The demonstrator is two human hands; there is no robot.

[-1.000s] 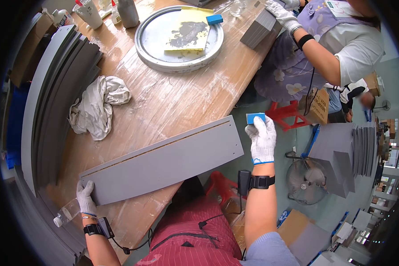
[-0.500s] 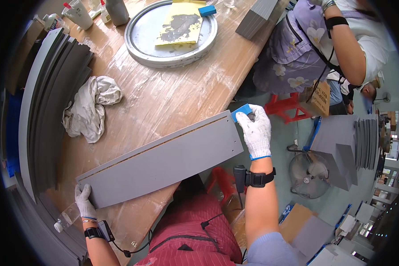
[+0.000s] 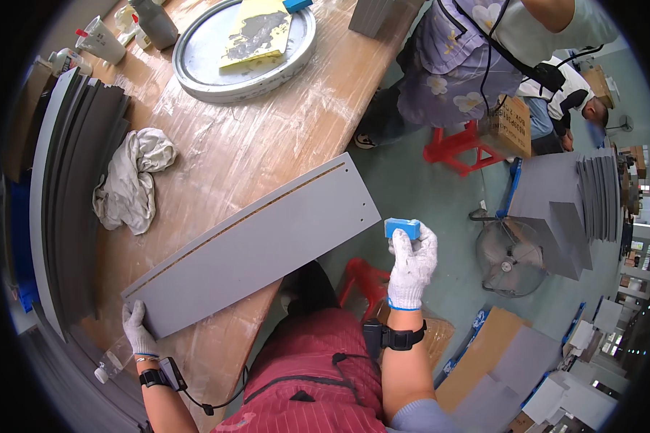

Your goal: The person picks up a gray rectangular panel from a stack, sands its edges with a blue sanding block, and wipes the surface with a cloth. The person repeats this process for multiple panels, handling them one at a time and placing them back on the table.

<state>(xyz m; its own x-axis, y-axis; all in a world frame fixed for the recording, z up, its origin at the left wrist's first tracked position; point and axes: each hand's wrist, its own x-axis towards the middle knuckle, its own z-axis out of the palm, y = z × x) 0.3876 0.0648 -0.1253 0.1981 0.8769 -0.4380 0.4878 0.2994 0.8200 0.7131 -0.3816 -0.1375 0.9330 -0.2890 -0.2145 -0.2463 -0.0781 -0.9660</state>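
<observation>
A long grey panel (image 3: 256, 245) with a thin brown groove along it lies across the wooden table's (image 3: 267, 137) near edge, its right end jutting past the edge. My left hand (image 3: 136, 326), in a white glove, grips the panel's near left end. My right hand (image 3: 412, 263), also gloved, holds a small blue block (image 3: 402, 228) just off the panel's right end, apart from it, over the green floor.
A crumpled white rag (image 3: 131, 184) lies left of the panel, beside a stack of grey panels (image 3: 68, 187). A round metal tray (image 3: 245, 45) with a smeared yellow sheet sits at the far side. Another person (image 3: 484, 65) stands by a red stool (image 3: 461, 148). A fan (image 3: 511, 258) stands right.
My right hand with the blue block has come off the panel's right end and now hovers just beside it. The panel sits more tilted in view; my left hand stays on its left end.
</observation>
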